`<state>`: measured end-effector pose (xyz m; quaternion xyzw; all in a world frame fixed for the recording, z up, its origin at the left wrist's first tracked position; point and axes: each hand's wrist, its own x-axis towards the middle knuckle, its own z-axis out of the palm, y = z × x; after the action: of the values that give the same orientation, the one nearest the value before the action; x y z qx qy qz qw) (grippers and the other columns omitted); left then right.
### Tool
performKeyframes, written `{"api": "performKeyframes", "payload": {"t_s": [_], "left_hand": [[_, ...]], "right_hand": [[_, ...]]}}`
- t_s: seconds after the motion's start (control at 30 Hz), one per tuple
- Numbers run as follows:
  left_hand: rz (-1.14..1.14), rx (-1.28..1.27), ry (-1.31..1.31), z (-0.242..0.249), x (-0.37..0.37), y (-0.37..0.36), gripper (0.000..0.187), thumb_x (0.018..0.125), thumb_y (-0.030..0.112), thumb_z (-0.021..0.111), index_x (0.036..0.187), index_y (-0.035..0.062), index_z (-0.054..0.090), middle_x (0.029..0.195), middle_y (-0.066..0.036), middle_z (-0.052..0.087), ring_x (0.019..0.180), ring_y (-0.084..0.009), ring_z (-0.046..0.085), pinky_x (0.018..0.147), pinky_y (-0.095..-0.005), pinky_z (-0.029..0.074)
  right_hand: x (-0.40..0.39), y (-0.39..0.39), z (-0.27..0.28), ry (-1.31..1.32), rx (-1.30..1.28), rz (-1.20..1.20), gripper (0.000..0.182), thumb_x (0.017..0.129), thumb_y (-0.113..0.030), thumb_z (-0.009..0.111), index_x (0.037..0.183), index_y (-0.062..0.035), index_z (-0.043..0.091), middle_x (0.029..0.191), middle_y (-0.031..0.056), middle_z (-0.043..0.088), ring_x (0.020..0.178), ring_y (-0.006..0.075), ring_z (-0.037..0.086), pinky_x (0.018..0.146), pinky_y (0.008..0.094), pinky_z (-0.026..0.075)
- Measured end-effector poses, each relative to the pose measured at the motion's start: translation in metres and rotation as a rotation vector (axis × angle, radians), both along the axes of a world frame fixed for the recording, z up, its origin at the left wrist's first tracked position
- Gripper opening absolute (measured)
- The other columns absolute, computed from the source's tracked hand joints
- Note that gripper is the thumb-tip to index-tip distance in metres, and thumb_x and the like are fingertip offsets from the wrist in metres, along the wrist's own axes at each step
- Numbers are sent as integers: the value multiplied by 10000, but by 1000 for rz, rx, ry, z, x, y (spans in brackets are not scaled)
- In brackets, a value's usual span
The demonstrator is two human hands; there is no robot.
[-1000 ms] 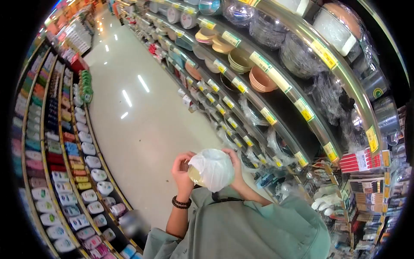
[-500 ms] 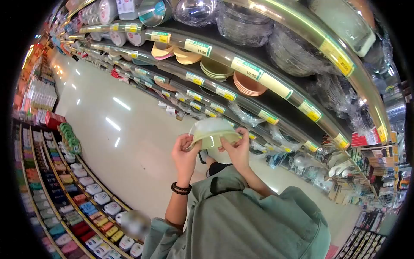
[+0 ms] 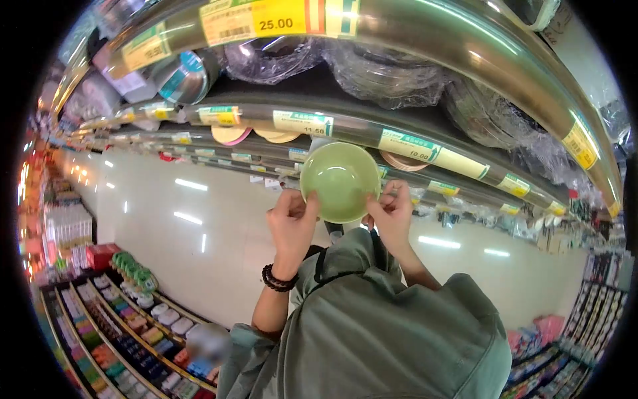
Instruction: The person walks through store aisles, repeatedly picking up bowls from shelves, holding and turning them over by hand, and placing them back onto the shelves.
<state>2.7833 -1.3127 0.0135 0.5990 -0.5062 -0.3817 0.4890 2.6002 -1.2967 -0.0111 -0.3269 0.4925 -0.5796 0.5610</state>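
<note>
A shopper's two bare hands raise a green bowl [image 3: 340, 173] in a store aisle, over the floor [image 3: 256, 266] and just in front of the shelves [image 3: 266, 120]. Both forearms reach forward from the green-grey shirt [image 3: 392, 332], angling slightly inward, a dark beaded bracelet [image 3: 278, 279] circling the left wrist. The left hand [image 3: 294, 226] pinches the near left rim, its thumb over the inside and its other fingers curled at the outside; the right hand [image 3: 393, 216] mirrors it at the near right rim. The fingers of each hand are closed on the thin wall, with little gap between thumb and fingertips.

The bowl's open mouth faces back and up toward the wearer, its base pointing away; round, it has no longer side, and its central axis runs toward the camera. Half a second earlier the bowl was seen from the side, mouth tipped down toward the wearer; now its whole interior shows. The view has also swung toward the shelves, where a yellow price label [image 3: 262, 21] reads 25.00.
</note>
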Motion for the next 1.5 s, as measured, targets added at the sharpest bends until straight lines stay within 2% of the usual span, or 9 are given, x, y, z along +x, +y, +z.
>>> {"api": "performKeyframes", "payload": {"t_s": [0.33,0.4,0.53,0.7,0.83,1.1,1.2,1.33,1.5], "left_hand": [[-278,-119,44,2,19,-66,194,893,83,674,787,-8,540,556,-35,566,506,-48,522,484,-203,397],[-312,-119,52,-7,22,-80,195,907,96,663,798,-10,541,582,-37,582,528,-47,534,494,-203,402],[-384,-157,143,-19,20,-102,173,936,115,630,861,-16,547,667,-58,634,564,-61,568,519,-205,431],[-532,-95,271,-29,15,-109,150,971,117,576,995,-26,537,773,-75,657,663,-102,624,603,-223,493],[-605,10,313,-34,22,-108,143,983,103,554,1028,-32,544,784,-70,649,696,-111,629,630,-242,513],[-773,47,315,-74,46,-60,104,962,34,539,1033,-35,572,786,-65,642,707,-113,629,674,-247,525],[-866,113,296,-93,48,-41,102,956,30,545,1024,-39,576,804,-72,651,724,-115,637,677,-253,530],[-1032,204,184,-105,38,-21,97,946,39,562,994,-39,595,826,-88,675,743,-126,662,689,-258,536],[-1363,202,-68,-128,3,-3,133,932,64,578,1009,-35,621,866,-107,704,789,-163,689,717,-289,541]], "right_hand": [[34,-17,20,72,-26,-316,251,921,-31,609,943,-72,363,637,46,583,477,85,547,399,207,394],[38,-25,21,121,-47,-362,233,911,-10,596,931,-70,372,674,83,617,476,109,557,405,226,409],[49,-50,18,151,-87,-455,232,916,-17,595,892,-63,368,652,61,581,475,109,546,402,227,403],[63,-78,14,200,-52,-546,188,862,21,556,1034,17,479,670,49,601,518,108,570,421,223,407],[64,-87,8,246,8,-515,121,872,-26,582,971,37,550,652,61,624,518,102,570,454,235,426],[55,-94,-9,517,31,-413,155,902,-110,613,885,41,580,596,54,609,482,86,543,441,230,422],[56,-86,0,469,32,-461,180,921,-139,593,898,38,579,596,58,609,476,86,540,436,233,419],[59,-42,-14,287,7,-506,205,967,-204,576,879,-45,481,581,44,589,466,72,531,420,223,398],[65,74,-61,414,164,-466,220,972,-200,566,868,-10,527,632,25,571,560,90,543,504,266,443]]}}
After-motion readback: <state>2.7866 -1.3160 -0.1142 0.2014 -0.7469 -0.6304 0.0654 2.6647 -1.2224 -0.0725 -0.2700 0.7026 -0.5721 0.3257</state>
